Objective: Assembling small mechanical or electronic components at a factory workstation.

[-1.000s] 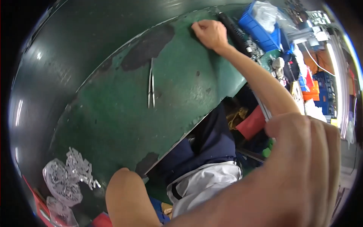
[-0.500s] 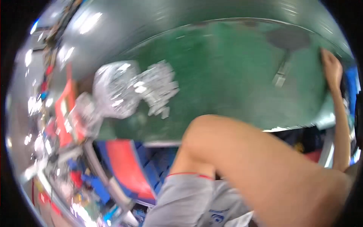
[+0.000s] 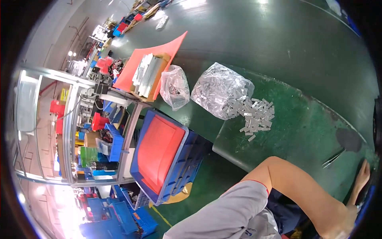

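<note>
My left arm is bent, its elbow over the front edge of the green mat (image 3: 294, 135). The forearm runs to the lower right, and my left hand (image 3: 343, 228) is a blur beside my right forearm; its fingers cannot be made out. At the far right edge, my right hand (image 3: 362, 175) lies at the mat's rim with fingers extended, holding nothing visible. Nearest to it is a slim metal tool resembling tweezers (image 3: 333, 158), beside a dark round patch (image 3: 348, 139). Small silvery rectangular pieces (image 3: 258, 115) spill from a clear plastic bag (image 3: 223, 85).
A smaller clear bag (image 3: 175, 87) stands left of the spill. Beyond it, a box of metal bars (image 3: 148, 75) leans with a red sheet (image 3: 175, 47). Below the table's left edge are stacked blue crates (image 3: 181, 159) with a red sheet (image 3: 157, 149) on top. Shelves with blue bins (image 3: 113, 143) stand at left.
The view has swung left, bringing the crates and shelves into fuller sight. My left arm stays bent toward my right forearm, and my right hand remains at the mat's right side.
</note>
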Demonstrator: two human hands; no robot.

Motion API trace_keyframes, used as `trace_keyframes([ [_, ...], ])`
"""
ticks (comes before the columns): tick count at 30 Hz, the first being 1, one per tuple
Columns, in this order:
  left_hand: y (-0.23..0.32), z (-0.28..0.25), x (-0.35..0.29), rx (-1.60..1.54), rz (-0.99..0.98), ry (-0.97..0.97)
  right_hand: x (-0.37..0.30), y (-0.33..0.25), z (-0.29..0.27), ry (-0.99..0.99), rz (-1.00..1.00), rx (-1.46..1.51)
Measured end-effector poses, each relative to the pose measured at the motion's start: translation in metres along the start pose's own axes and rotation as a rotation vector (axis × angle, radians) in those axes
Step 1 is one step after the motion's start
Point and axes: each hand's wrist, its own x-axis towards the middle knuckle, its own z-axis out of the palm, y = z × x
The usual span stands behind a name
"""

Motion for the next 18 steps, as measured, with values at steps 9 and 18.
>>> trace_keyframes([
  [9,-0.101,-0.03,-0.012,-0.359,-0.498,-0.189,0.025,-0.043,-0.033,-0.124,0.131,-0.103],
  [18,-0.16,-0.029,-0.137,-0.127,-0.815,0.729,-0.05,-0.251,-0.074,-0.371,-0.531,0.285],
])
